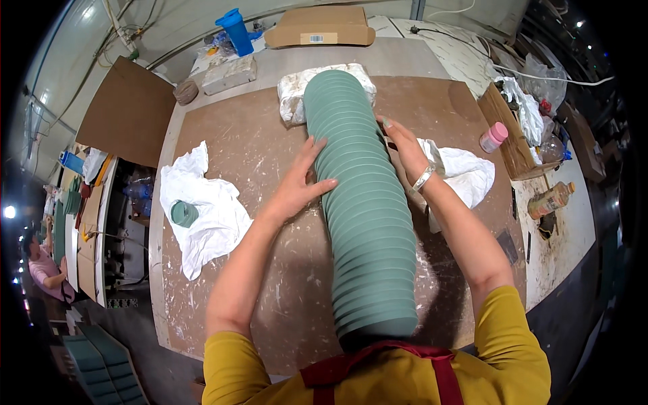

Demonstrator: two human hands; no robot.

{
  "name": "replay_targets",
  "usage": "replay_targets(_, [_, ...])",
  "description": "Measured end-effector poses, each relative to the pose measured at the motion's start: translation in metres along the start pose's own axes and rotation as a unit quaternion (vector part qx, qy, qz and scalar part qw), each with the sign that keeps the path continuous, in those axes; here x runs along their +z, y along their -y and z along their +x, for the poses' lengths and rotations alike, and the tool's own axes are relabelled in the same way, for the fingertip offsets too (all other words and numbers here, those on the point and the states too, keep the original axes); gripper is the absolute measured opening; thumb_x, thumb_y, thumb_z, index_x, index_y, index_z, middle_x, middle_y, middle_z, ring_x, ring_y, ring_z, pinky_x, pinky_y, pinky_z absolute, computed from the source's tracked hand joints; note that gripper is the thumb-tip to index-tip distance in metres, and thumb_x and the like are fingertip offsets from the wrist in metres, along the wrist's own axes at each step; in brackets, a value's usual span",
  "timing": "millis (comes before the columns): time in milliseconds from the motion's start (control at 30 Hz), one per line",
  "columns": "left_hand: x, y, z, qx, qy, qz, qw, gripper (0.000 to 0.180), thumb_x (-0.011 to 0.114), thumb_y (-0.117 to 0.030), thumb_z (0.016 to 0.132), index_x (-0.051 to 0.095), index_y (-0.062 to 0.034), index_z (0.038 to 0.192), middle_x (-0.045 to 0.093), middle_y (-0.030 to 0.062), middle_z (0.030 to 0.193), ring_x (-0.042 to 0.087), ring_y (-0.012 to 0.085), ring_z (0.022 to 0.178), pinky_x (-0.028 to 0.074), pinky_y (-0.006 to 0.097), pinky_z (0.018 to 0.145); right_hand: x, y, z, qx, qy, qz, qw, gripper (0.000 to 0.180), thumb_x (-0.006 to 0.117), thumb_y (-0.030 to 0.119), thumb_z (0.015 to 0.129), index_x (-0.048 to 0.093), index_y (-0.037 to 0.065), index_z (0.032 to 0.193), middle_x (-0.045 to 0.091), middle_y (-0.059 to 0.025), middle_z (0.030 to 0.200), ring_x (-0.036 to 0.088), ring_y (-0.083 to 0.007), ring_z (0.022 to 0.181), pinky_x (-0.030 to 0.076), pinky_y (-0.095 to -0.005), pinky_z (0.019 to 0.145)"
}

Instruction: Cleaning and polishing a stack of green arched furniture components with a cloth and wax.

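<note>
A long green ribbed cylinder runs from my chest to the far side of the board, its far end on a white, stained wrapped bundle. It looks like many round layers in a row; I cannot tell whether they are separate pieces. Against its left side lies my left hand, thumb and fingers spread apart. My right hand, with a bracelet at the wrist, is at the right side, fingers stretched out with tips near the cylinder. To the left, a small green round piece rests on a white cloth.
Another white cloth lies right of my right wrist. Further right are a pink-capped jar, a cardboard box of plastic bags and a bottle. A blue cup and a flat carton stand behind. Another person is far left.
</note>
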State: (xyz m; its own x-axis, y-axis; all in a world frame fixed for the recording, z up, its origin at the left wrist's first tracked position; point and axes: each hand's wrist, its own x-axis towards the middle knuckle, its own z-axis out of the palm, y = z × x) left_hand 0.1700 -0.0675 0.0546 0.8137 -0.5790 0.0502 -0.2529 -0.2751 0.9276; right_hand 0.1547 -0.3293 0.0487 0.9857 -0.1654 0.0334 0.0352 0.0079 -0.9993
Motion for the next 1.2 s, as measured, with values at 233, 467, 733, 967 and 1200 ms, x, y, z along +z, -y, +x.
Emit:
replay_targets(233, [0.005, 0.009, 0.002, -0.01, -0.021, -0.048, 0.999, 0.096, 0.076, -0.04, 0.079, 0.024, -0.0046, 0.152, 0.015, 0.022, 0.159, 0.018, 0.0365, 0.147, 0.032, 0.051, 0.112, 0.0, 0.002, 0.004, 0.036, 0.007, 0.011, 0.999, 0.043, 0.047, 0.033, 0.101, 0.057, 0.008, 0.134, 0.058, -0.0061, 0.13, 0.05, -0.0164, 0.121, 0.037, -0.034, 0.102])
replay_targets(467, [0.017, 0.008, -0.014, 0.017, -0.106, 0.062, 0.992, 0.077, 0.071, -0.028, 0.085, 0.032, -0.0079, 0.149, 0.032, 0.0184, 0.151, 0.035, 0.032, 0.138, 0.037, 0.04, 0.107, -0.002, 0.008, -0.035, -0.017, -0.022, -0.036, 0.999, 0.037, 0.052, 0.024, 0.099, 0.057, 0.004, 0.13, 0.061, -0.0059, 0.12, 0.054, -0.0138, 0.108, 0.042, -0.0278, 0.094])
replay_targets(733, [0.049, 0.003, -0.037, 0.048, -0.215, 0.064, 0.973, 0.039, 0.063, -0.011, 0.091, 0.059, -0.003, 0.129, 0.052, 0.0165, 0.122, 0.055, 0.0262, 0.105, 0.048, 0.033, 0.087, -0.021, -0.017, -0.088, -0.022, 0.005, -0.08, 0.997, 0.032, 0.053, 0.02, 0.099, 0.061, 0.0, 0.123, 0.064, -0.0078, 0.112, 0.057, -0.0147, 0.101, 0.043, -0.0268, 0.092])
replay_targets(967, [0.058, 0.01, -0.033, 0.06, -0.25, 0.049, 0.965, 0.036, 0.061, -0.007, 0.092, 0.06, -0.0022, 0.128, 0.052, 0.0129, 0.113, 0.054, 0.02, 0.098, 0.048, 0.027, 0.078, -0.017, -0.029, -0.086, 0.004, -0.025, -0.044, 0.999, 0.035, 0.056, 0.02, 0.097, 0.061, 0.0, 0.125, 0.065, -0.0119, 0.115, 0.059, -0.0179, 0.106, 0.044, -0.0288, 0.094])
replay_targets(1200, [0.06, 0.011, -0.031, 0.072, -0.259, 0.05, 0.962, 0.033, 0.06, -0.006, 0.093, 0.062, -0.0008, 0.126, 0.052, 0.0109, 0.11, 0.052, 0.0166, 0.093, 0.046, 0.026, 0.076, -0.011, -0.026, -0.09, -0.012, -0.052, -0.072, 0.996, 0.033, 0.057, 0.019, 0.097, 0.064, 0.0, 0.123, 0.065, -0.0099, 0.112, 0.06, -0.0161, 0.102, 0.044, -0.0267, 0.091])
